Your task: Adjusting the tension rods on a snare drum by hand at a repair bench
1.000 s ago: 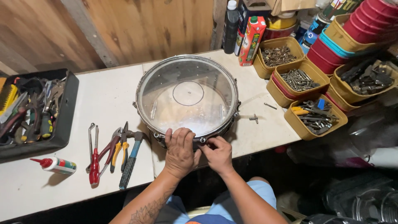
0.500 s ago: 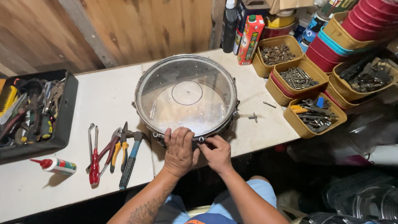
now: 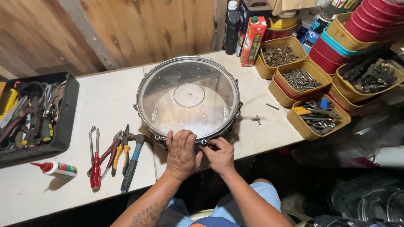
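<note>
A snare drum [image 3: 188,97] with a clear head and chrome rim lies flat on the white table [image 3: 105,96]. My left hand [image 3: 182,153] rests over the drum's near rim, fingers curled on the hoop. My right hand [image 3: 219,154] is beside it, fingertips pinched at a tension rod on the same near edge. What the fingers hold is too small to make out. A small drum key [image 3: 255,120] lies on the table to the right of the drum.
Pliers, a red-handled tool and a hammer [image 3: 131,163] lie left of the drum. A black tray of tools [image 3: 35,113] and a glue bottle [image 3: 57,169] sit far left. Yellow tubs of screws and bits [image 3: 301,80] crowd the right; bottles and a carton [image 3: 252,40] stand behind.
Both hands stay at the drum's near rim; the fingers shift only slightly. The drum has not moved.
</note>
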